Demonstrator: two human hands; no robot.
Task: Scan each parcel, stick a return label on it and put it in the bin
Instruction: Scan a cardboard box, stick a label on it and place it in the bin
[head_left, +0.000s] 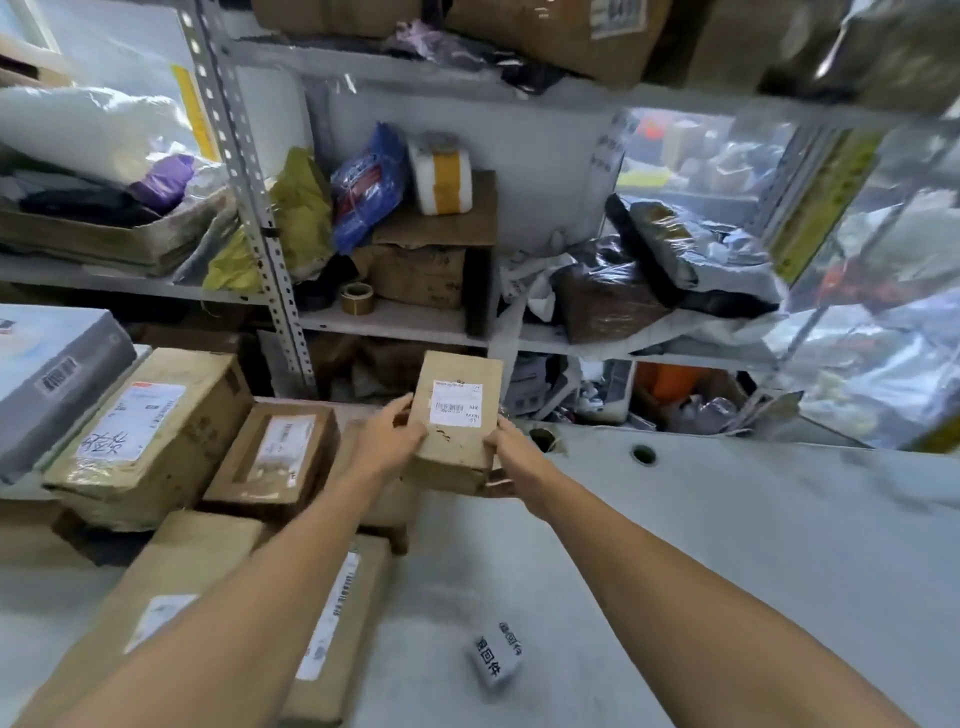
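Observation:
A small brown cardboard parcel (457, 421) with a white barcode label on its upper face is held tilted above the grey table (701, 545). My left hand (387, 439) grips its left side with the thumb on top. My right hand (511, 447) holds its right lower edge, fingers curled under it. A small roll of white return labels (497, 656) with black print lies on the table close to me. Several more brown parcels (150, 436) are stacked at the left of the table. No bin or scanner is in view.
Metal shelving (249, 218) behind the table is crowded with boxes, plastic mailer bags and a tape roll (356, 298). A grey parcel (52, 374) sits at far left. Two round holes (643, 454) pierce the table's far edge. Clear plastic sheeting hangs at the right.

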